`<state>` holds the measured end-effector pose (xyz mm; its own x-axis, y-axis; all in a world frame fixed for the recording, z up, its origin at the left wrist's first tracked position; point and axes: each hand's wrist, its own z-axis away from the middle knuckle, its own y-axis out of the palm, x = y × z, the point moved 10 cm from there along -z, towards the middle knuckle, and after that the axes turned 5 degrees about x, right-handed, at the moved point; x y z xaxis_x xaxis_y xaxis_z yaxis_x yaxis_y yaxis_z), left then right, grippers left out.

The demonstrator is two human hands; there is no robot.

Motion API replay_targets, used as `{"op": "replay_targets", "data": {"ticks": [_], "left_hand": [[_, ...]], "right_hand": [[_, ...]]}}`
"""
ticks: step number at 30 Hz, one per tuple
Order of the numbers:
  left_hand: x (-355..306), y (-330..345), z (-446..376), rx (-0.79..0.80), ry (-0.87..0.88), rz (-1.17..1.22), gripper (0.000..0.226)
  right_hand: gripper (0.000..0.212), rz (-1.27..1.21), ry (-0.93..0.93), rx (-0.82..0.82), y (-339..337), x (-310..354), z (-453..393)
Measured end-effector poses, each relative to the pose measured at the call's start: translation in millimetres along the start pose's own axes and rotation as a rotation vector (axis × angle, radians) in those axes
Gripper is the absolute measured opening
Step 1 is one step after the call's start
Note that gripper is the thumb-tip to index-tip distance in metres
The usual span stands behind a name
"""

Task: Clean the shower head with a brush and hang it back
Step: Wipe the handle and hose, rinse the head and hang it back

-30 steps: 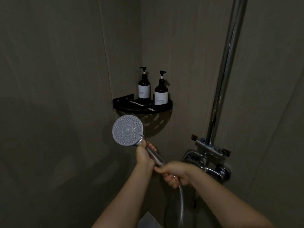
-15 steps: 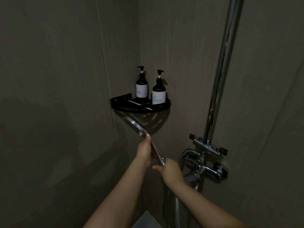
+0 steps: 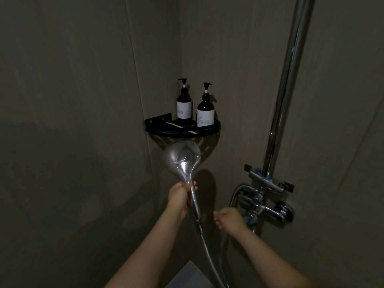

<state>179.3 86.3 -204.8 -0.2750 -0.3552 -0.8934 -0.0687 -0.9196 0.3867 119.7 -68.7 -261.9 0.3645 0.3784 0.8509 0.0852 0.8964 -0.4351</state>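
One left hand [image 3: 179,197] grip on shower head [image 3: 182,157], upright

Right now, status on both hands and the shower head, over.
Left hand gripping shower head by its handle, chrome back toward camera. Right hand off it, apparently empty, near hose. No brush in view.

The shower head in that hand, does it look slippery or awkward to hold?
Probably slippery: the shower head is glossy chrome that glistens. Probably top-heavy too, since the left hand grips only its thin neck. The hose probably tugs.
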Motion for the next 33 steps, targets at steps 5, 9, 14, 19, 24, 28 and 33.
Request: {"op": "replay_targets", "data": {"ticks": [5,9,14,19,24,28,33], "left_hand": [[23.5,-12.5,3.0,0.001,-0.015,-0.009,0.021],[47.5,-19.6,14.3,-0.015,-0.027,-0.030,0.025],[76.4,-37.8,21.5,-0.046,-0.027,-0.107,0.027],[91.6,-37.6,27.1,-0.061,-0.059,-0.081,0.027],[89.0,-18.3,23.2,-0.015,-0.073,-0.051,0.025],[90.2,-6.2,13.0,0.029,-0.085,-0.065,0.023],[94.7,0.6,0.8,0.073,-0.106,-0.051,0.026]], "right_hand": [[0.035,-0.459,0.366,-0.083,-16.6,-100.4,1.7],[0.020,-0.568,0.401,-0.175,-19.2,-127.7,-3.6],[0.021,-0.202,0.230,-0.640,-78.6,-104.7,22.8],[0.041,0.029,0.085,-0.720,-106.3,-30.2,39.1],[0.051,0.149,0.255,-0.614,-118.5,-18.0,13.1],[0.045,0.250,0.288,-0.537,-114.7,-18.2,2.9],[0.041,0.342,0.256,-0.472,-106.2,-13.9,-14.1]]}}
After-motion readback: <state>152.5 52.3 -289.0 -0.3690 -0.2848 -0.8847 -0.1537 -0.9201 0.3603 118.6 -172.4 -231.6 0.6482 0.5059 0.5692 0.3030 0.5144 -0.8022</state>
